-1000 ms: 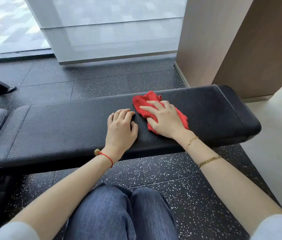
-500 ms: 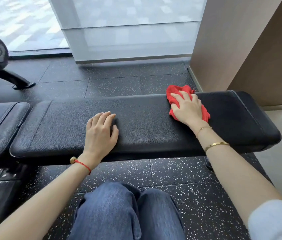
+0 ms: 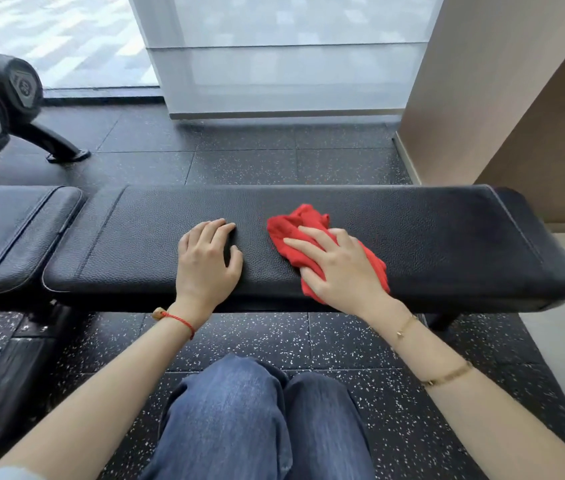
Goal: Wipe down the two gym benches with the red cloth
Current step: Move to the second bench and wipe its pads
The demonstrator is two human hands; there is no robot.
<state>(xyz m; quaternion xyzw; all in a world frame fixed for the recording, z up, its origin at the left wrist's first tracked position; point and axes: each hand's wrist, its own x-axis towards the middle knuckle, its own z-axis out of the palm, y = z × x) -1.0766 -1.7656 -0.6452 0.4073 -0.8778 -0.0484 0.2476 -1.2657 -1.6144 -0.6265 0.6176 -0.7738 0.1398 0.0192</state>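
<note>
Red cloth pressed to the bench pad, mid-wipe.

The red cloth [image 3: 309, 237] is held flat against the bench [image 3: 430, 230] by the right hand [image 3: 340, 268], its fingers spread straight over the bunched fabric; the left hand [image 3: 206, 259] is rested open on the pad just beside it, holding nothing. The bench's long axis is laid left to right across the view, so the unwiped lengths are found to either side of the cloth. A second pad [image 3: 10, 230], at the left, is nearer the left hand.
</note>
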